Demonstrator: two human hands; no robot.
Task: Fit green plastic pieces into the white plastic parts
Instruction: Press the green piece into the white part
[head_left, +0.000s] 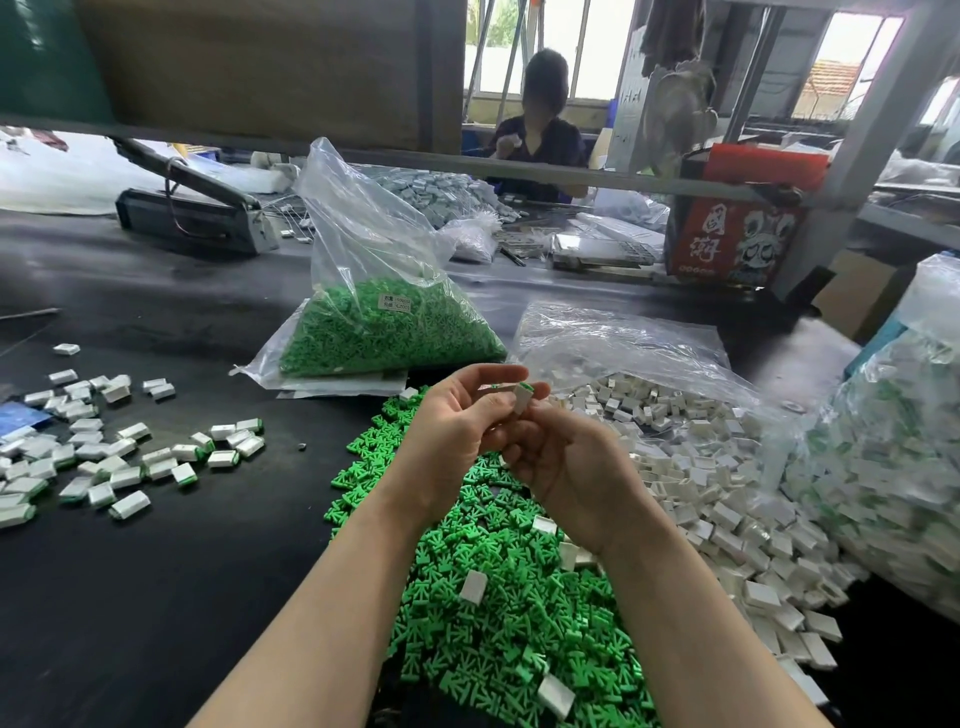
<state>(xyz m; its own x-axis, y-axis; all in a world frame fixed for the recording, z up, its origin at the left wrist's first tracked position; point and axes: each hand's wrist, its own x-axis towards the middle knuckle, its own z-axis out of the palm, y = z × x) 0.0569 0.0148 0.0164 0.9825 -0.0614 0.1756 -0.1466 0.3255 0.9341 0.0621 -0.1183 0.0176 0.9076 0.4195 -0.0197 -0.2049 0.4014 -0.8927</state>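
Both hands meet above the pile of loose green plastic pieces (498, 597) in the middle of the black table. My right hand (561, 462) holds a small white plastic part (521, 399) upright between thumb and fingers, with a green piece showing at its top end. My left hand (457, 431) has its fingers curled at the top of that same part, fingertips on the green piece. A heap of loose white parts (727, 499) spills from an open clear bag on the right. Several assembled white-and-green parts (119, 457) lie scattered on the left.
A clear bag of green pieces (384, 322) stands behind the hands. A bag of assembled parts (893, 467) sits at the far right. A heat sealer (192, 208), a red box (737, 228) and a grey metal rail lie farther back. Another person (540, 130) sits across the table.
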